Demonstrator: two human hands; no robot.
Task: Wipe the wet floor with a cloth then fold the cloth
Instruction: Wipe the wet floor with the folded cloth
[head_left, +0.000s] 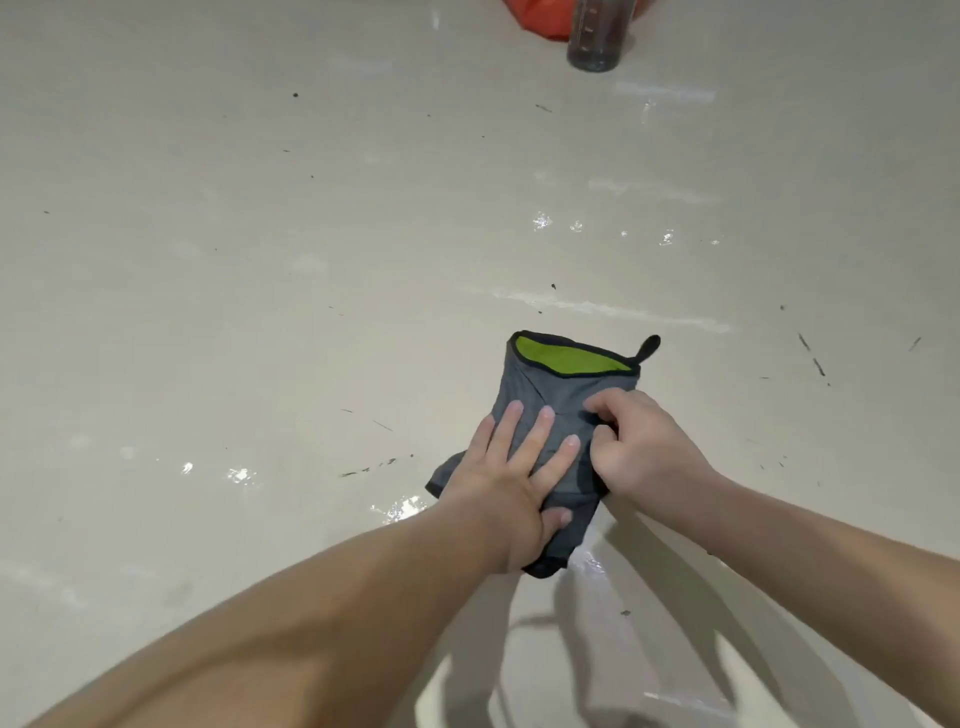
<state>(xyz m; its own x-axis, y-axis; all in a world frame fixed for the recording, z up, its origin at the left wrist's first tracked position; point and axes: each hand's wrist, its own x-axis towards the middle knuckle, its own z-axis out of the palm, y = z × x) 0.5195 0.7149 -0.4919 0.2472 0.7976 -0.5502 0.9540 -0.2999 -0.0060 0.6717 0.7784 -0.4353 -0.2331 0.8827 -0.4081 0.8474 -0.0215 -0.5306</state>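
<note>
Floor (260, 234): a pale, smooth surface was seen across the whole view, marked with small dark specks and scuffs.
Wet patches (241, 474): shiny spots of water were seen on the floor to the left of the arms, with more glints further back on the right.
Left hand (511, 475): it was laid flat on the near left part of the cloth, fingers straight and spread wide, the thumb tucked against the cloth's near edge.
Orange object (535, 18): it was cut off by the top edge, just beside the bottle (what it was could not be told).
Cloth (561, 395): it was found on the floor right of centre, grey side up, partly folded, with a black-edged green lining (566, 358) shown at its far end.
Bottle (597, 39): a dark translucent one was stood upright at the far edge, well apart from the cloth.
Loop (649, 347): a small black one was seen jutting from the cloth's far right corner.
Right hand (649, 449): its fingers were curled, and a fold at the cloth's right edge was pinched between them.
</note>
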